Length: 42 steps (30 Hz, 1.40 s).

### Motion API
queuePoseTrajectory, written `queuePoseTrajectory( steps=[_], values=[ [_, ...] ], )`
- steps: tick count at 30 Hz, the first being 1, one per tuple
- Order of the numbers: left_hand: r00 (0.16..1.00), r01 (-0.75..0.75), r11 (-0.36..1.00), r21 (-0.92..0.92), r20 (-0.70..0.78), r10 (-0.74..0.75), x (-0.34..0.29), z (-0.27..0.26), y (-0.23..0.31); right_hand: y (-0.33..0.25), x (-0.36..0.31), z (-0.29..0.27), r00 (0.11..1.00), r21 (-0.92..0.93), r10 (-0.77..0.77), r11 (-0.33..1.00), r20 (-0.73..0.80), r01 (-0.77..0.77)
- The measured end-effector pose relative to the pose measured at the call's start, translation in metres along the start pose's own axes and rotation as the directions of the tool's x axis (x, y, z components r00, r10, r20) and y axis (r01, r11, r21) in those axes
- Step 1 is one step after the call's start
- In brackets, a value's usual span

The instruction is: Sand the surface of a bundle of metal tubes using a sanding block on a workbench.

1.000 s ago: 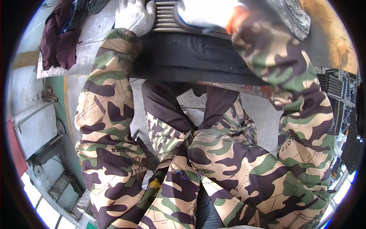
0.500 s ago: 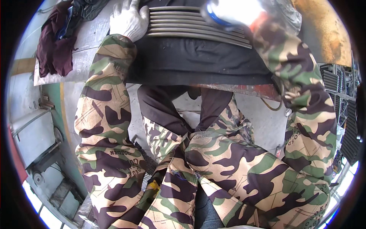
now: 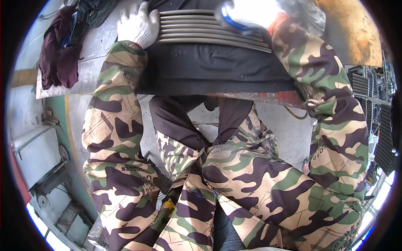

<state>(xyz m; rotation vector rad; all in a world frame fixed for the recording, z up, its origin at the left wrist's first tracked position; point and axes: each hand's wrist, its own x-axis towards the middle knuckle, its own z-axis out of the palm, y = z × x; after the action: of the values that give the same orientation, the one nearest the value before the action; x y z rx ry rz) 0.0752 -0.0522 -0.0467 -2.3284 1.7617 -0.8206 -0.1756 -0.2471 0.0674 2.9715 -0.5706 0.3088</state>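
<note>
Several thin metal tubes (image 3: 188,30) lie side by side across a black cloth (image 3: 217,67) on the table. My left hand (image 3: 140,27), in a white knit glove, rests flat at their left ends with its fingers spread. Over their right part is my right hand (image 3: 261,12), also in a white glove with an orange cuff. Glare and motion blur wash out its fingers. A curved blue-edged thing (image 3: 230,21) shows at the hand's left side, against the tubes; its kind I cannot make out.
A maroon cloth (image 3: 58,54) and a dark garment (image 3: 97,11) lie at the table's left. Clear plastic wrap (image 3: 312,16) sits beyond my right wrist, near a rust-stained board (image 3: 356,33). Racked dark metal parts (image 3: 383,142) stand at far right.
The view has shifted a little, so the table and tubes sit slightly lower and farther left. My right hand stays blurred over the tubes; my left hand remains at their left ends.
</note>
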Motion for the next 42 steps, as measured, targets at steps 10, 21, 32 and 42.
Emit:
queuePoseTrajectory(
  steps=[10, 21, 32, 42],
  values=[
    [1.0, 0.021, 1.0, 0.013, 0.023, -0.021, 0.003, -0.003, -0.005, -0.004, -0.001, 0.005, 0.979, -0.001, -0.129, 0.991, -0.158, 0.13],
    [0.997, -0.057, 0.996, 0.07, -0.04, 0.06, -0.002, -0.006, -0.006, -0.002, 0.006, 0.015, 0.97, -0.018, -0.109, 0.994, -0.218, 0.108],
    [0.991, 0.1, 0.987, -0.126, -0.077, -0.111, -0.006, -0.004, 0.003, 0.002, -0.027, -0.008, 0.998, 0.04, -0.06, 0.997, -0.031, 0.061],
    [0.972, 0.055, 0.986, -0.16, -0.216, -0.09, -0.02, -0.022, 0.007, 0.015, -0.029, -0.002, 0.998, 0.017, -0.038, 0.999, -0.053, 0.039]
  ],
)
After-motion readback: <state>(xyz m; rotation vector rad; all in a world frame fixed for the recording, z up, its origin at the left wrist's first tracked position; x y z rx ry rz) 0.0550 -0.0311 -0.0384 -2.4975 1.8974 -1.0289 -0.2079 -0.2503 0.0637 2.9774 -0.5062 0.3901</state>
